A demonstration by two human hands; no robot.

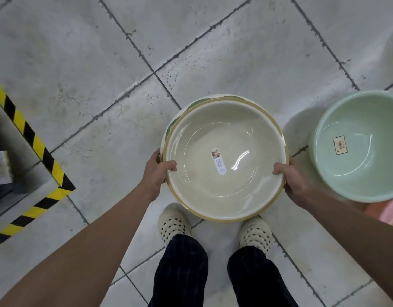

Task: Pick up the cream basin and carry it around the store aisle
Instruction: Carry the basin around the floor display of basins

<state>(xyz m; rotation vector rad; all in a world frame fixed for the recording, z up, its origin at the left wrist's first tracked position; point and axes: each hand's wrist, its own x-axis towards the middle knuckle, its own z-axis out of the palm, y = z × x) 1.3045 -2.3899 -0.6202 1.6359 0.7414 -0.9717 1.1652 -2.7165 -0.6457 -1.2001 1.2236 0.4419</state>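
Between the two hands, the round cream plastic basin with a tan rim [224, 138] is held by its opposite edges. The left hand [156, 173] closes on the rim at one side, with the thumb lying inside the bowl and the other fingers going under the edge. The right hand [291, 180] does the same on the opposite side. Both hands are closed on the rim, so the grip is a full two-handed hold.

Under the far edge of the held basin, a second rim with a green tint seems to show. I cannot tell if this is another basin below it or part of the same one. Whether the basin already hangs free or is only leaving a stack, the picture does not show clearly.

Just beyond the right hand stands a round pale green plastic basin [357, 173] with a small label inside, and under it a pink edge [388, 213] is visible. Well away from the left hand runs a yellow and black striped floor tape [36, 140] around a grey shelf base. Below the grip are the person's two cream shoes on the grey tiled floor [102, 63].

In my judgement, the picking step is almost finished, and the carrying step comes next. The next move calls for keeping the basin level, holding both sides evenly, and turning without hitting the green basin close to the right hand.
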